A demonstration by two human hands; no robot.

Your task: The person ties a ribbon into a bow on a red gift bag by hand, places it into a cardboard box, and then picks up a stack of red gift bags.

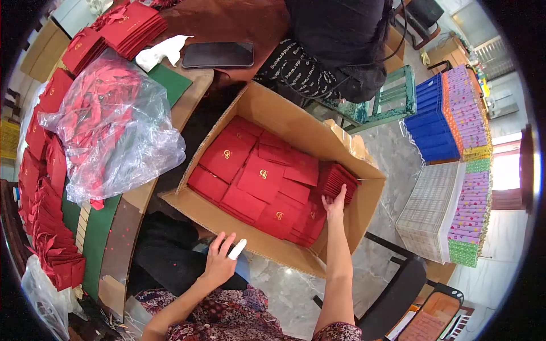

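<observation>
A large cardboard box (pixel 318 122) stands tilted in front of me, filled with flat red pouches (pixel 259 179) bearing a gold logo. Inside its right end, my right hand (pixel 335 204) grips the near side of an upright stack of red pouches (pixel 335 177), thumb and fingers around the edge. My left hand (pixel 219 262) is at the box's near-left rim, its fingers apart and stretched toward the cardboard. One of its fingers wears a white wrap (pixel 238 249). Nothing shows in that hand.
Along the curved table on the left lie stacked red pouches (pixel 133 28), a clear plastic bag (pixel 122 131) with red pieces, and a phone (pixel 218 55). Another person in black (pixel 341 45) sits across the box. A green chair (pixel 392 96) and tall colourful stacks (pixel 469 113) stand right.
</observation>
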